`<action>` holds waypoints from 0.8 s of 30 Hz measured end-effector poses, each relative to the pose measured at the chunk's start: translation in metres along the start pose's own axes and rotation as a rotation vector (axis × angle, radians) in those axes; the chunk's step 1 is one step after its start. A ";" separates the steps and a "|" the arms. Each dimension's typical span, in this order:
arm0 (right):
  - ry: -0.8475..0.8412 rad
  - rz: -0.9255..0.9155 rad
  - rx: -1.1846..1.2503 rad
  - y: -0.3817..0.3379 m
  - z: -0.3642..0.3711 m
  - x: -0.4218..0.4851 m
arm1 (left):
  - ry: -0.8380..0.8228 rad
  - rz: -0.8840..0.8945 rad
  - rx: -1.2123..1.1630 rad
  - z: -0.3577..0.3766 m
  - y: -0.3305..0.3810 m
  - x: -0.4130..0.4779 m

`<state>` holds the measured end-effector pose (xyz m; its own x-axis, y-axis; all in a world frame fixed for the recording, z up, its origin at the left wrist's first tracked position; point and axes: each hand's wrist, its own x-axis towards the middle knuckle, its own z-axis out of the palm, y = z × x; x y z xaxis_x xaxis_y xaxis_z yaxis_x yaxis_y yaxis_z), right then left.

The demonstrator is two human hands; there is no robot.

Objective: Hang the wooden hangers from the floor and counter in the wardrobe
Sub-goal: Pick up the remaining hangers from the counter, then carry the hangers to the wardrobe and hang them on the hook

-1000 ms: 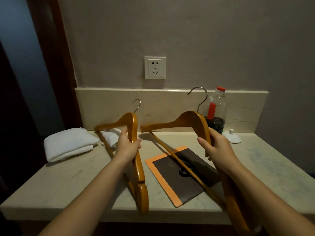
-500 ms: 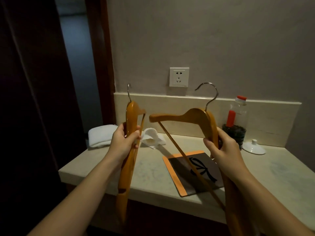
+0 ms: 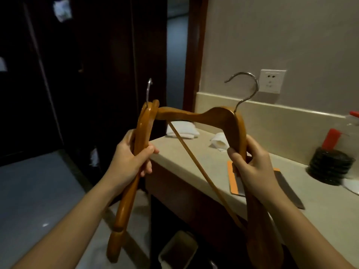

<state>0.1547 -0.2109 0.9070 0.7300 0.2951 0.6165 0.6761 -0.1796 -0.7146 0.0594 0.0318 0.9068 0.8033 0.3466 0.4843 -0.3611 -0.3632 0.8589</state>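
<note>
on the far left stood the dark wardrobe (image 3: pixel 83 74), its doors dim and hard to read. the left hand (image 3: pixel 130 160) was wrapped around the left hanger (image 3: pixel 141 133), fingers curled together across the front of the wood and thumb behind, gripping just below the hanger's neck. that hanger was seen nearly edge-on, its long axis running steeply from the metal hook at the top down toward the floor at lower left, hook pointing up. its top touched the tip of the right hanger (image 3: pixel 219 117), whose near arm reached leftward, almost level, from the neck. the right hand (image 3: pixel 254 167) was closed around the other arm of that hanger just below the neck, fingers pressed together around the wood, thumb on the near side; that arm dropped down past the wrist. its hook curved upward and to the left, and its thin crossbar slanted from upper left to lower right. both hangers were held in the air, in front of the counter (image 3: pixel 194 162) edge.
</note>
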 end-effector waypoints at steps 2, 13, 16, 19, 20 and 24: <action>-0.072 -0.010 0.066 -0.004 0.022 -0.008 | 0.054 -0.042 0.053 -0.021 -0.002 -0.029; -0.561 0.010 0.192 0.001 0.156 -0.093 | 0.327 -0.461 0.132 -0.128 -0.046 -0.175; -0.685 0.062 0.200 0.005 0.192 -0.126 | 0.367 -0.599 0.128 -0.154 -0.069 -0.210; -0.782 0.122 0.158 0.015 0.231 -0.156 | 0.357 -0.710 0.148 -0.176 -0.097 -0.245; -0.812 0.140 0.125 0.019 0.244 -0.165 | 0.349 -0.745 0.143 -0.182 -0.107 -0.256; -0.935 0.248 -0.008 0.033 0.298 -0.199 | 0.317 -0.918 0.112 -0.208 -0.149 -0.295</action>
<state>0.0020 0.0043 0.6617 0.4792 0.8752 -0.0661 0.5168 -0.3422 -0.7847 -0.2223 0.1632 0.6705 0.5790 0.7464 -0.3282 0.4011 0.0897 0.9116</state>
